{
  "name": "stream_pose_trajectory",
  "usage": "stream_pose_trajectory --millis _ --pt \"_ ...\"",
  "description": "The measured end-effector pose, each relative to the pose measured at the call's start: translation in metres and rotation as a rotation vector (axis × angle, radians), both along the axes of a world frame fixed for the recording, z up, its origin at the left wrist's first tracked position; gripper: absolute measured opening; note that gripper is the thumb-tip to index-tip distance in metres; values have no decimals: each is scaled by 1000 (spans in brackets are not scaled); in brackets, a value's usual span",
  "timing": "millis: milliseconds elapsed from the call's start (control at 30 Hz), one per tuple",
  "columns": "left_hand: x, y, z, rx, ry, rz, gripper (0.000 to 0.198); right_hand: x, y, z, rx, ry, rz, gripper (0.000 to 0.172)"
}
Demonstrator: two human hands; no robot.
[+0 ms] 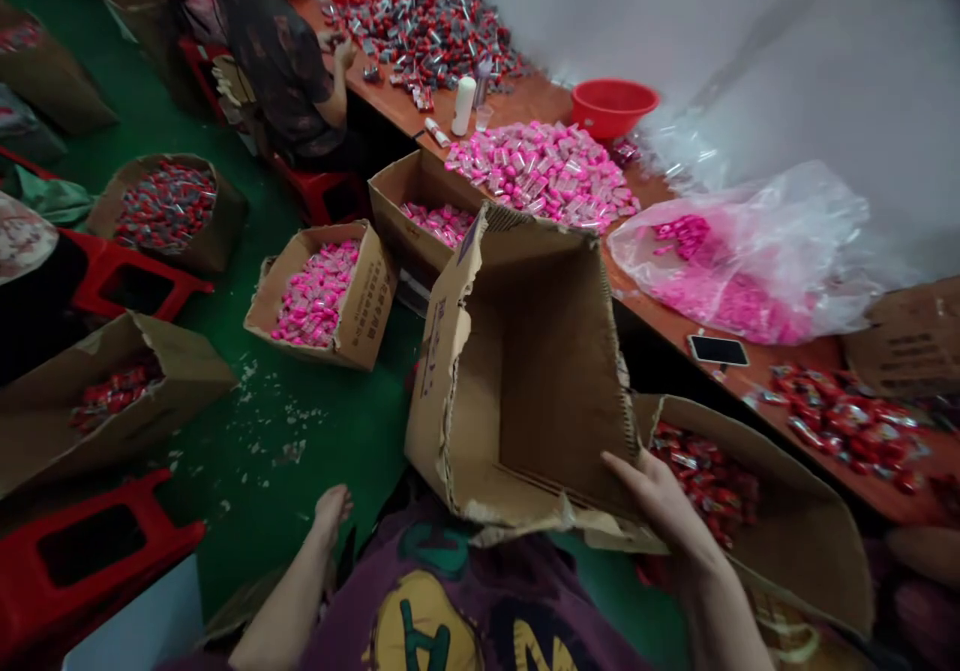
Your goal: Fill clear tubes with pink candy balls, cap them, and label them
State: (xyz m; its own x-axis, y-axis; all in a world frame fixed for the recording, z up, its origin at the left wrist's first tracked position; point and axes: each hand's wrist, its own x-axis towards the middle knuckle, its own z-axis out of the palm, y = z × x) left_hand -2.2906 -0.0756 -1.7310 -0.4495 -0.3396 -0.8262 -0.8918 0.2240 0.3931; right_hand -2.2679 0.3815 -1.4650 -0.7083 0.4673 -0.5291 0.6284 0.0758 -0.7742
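An empty cardboard box (pixel 555 371) with a torn rim is tilted in front of my body, its opening facing me. My right hand (pixel 660 496) grips the box's right edge, thumb inside and the other fingers hidden behind the wall. To the left of the box and apart from it, my left hand (pixel 332 508) is held low over the green floor, fingers curled in and nothing visible in them. Beside my right hand stands a carton of red-wrapped pieces (pixel 810 511). Beyond the held box are two cartons of pink pieces, one on the left (pixel 375 301) and one nearer the table (pixel 390 196).
Along the wall runs a table (pixel 540 101) bearing a pink heap (pixel 540 176), a grey-and-red heap (pixel 442 31), a red basin (pixel 613 106), a plastic bag (pixel 787 221) and a phone (pixel 718 350). A seated person (pixel 277 61) works there. Red stools (pixel 97 531) and more cartons (pixel 180 351) stand left.
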Motion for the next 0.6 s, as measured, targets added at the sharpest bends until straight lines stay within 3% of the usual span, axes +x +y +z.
stream_pose_trajectory --millis 167,333,467,600 --pt "-39 20 -21 121 -80 71 26 25 23 34 225 -58 -123 54" --pt "-29 40 -29 176 -136 91 31 35 40 47 327 -153 -195 54" --pt "-3 41 -25 162 -212 122 34 21 38 25 315 -172 -209 50" --pt "20 31 -6 130 -219 166 37 -4 40 -22 218 -163 -107 53"
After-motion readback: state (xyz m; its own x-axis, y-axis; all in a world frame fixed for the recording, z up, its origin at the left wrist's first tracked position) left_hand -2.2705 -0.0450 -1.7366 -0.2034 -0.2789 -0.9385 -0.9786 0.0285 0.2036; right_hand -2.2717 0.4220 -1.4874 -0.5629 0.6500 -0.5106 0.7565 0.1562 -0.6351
